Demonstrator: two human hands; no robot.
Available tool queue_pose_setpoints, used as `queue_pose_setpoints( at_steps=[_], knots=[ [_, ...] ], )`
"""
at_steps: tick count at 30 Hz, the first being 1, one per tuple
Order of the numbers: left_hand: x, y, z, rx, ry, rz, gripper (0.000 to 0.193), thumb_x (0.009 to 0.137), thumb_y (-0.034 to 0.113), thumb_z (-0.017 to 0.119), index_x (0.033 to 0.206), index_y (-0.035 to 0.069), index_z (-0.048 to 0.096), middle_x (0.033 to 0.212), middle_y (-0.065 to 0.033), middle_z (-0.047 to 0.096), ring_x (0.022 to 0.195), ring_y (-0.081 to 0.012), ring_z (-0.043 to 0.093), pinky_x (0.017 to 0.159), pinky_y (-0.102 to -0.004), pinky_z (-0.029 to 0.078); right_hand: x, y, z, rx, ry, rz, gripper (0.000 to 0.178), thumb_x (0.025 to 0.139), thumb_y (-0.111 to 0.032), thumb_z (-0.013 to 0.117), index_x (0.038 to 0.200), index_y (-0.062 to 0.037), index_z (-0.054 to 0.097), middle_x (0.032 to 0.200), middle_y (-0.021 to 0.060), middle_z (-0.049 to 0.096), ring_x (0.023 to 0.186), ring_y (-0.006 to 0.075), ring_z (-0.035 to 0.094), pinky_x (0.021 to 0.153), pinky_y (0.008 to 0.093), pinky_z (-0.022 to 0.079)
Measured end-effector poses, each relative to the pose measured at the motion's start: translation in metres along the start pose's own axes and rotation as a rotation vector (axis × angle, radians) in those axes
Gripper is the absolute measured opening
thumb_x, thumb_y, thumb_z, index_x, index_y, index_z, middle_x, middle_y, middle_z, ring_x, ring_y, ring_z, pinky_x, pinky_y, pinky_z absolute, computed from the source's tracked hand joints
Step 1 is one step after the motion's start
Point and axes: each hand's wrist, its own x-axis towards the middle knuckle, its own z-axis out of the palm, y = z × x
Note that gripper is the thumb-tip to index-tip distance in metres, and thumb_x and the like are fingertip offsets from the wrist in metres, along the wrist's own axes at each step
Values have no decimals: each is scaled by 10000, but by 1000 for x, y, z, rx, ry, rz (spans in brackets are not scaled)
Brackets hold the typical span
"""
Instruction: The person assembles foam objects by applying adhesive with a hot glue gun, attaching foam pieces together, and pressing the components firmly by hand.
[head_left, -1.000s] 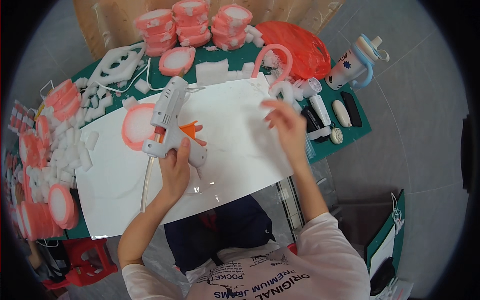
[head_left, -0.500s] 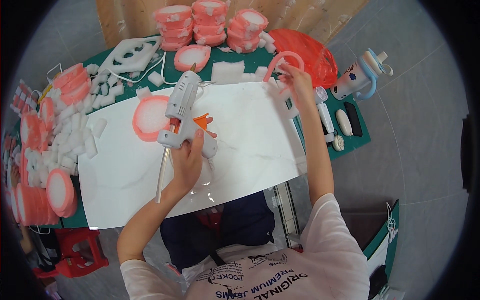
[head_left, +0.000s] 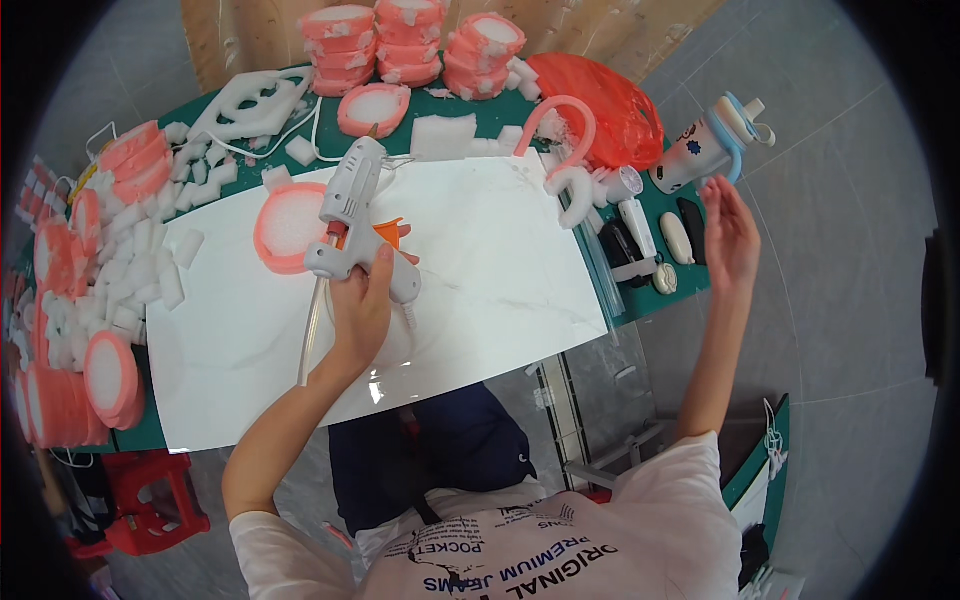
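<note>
My left hand [head_left: 360, 312] is wrapped round the grip of a white hot glue gun [head_left: 350, 195], its nozzle pointing up and away. A long clear glue stick [head_left: 312, 335] sticks out of the gun's back, and the orange trigger [head_left: 388, 232] shows by my fingers. Beside the gun a round white foam piece with a pink rim [head_left: 288, 228] lies on the white board [head_left: 480, 300]. My right hand [head_left: 732, 240] is raised off the table's right side, fingers stretched out and holding nothing. A curved pink foam strip [head_left: 586, 130] rests at the board's far right corner.
Stacks of pink-rimmed foam rounds [head_left: 410, 45] stand at the back, and more [head_left: 112, 375] at the left among white foam chunks [head_left: 125, 270]. Toward the right are a red plastic bag [head_left: 620, 110], a tumbler [head_left: 695, 155], a curved white foam piece [head_left: 573, 200] and a white case [head_left: 675, 238].
My right hand has let go of the pink foam strip and moved right, past the table's edge. The left hand keeps the glue gun in nearly the same place.
</note>
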Motion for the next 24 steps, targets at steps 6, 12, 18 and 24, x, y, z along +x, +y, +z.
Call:
queue_pose_setpoints(
  at_steps=[6, 12, 18, 24],
  knots=[
    [1, -1, 2, 10, -10, 9, 317, 882, 121, 409, 1122, -76, 344, 1028, -155, 546, 773, -174, 586, 674, -286, 471, -10, -54, -53, -70, 95, -194, 317, 859, -79, 436, 1086, 141, 457, 1103, 221, 497, 1060, 262, 480, 945, 296, 398],
    [-1, -2, 4, 1, -11, -7, 315, 882, 122, 407, 1117, -80, 350, 1029, -156, 544, 776, -169, 583, 672, -286, 470, -21, -70, -49, -261, 165, -294, 329, 875, -107, 420, 1097, 134, 458, 1107, 194, 505, 1046, 250, 490, 942, 269, 393],
    [-2, -1, 2, 35, -30, 17, 341, 878, 125, 417, 1135, -84, 337, 1035, -163, 540, 777, -169, 581, 675, -286, 471, 12, -49, 14, -411, -185, -232, 305, 877, -108, 423, 1053, 132, 489, 1064, 181, 530, 1015, 234, 515, 922, 263, 390],
    [-1, -2, 9, 8, -36, -16, 365, 872, 120, 424, 1158, -80, 314, 1031, -168, 543, 764, -170, 582, 680, -291, 475, 76, -27, 129, -582, -610, -191, 267, 856, -119, 469, 1039, 65, 534, 1036, 175, 554, 996, 205, 529, 877, 273, 409]
  ],
)
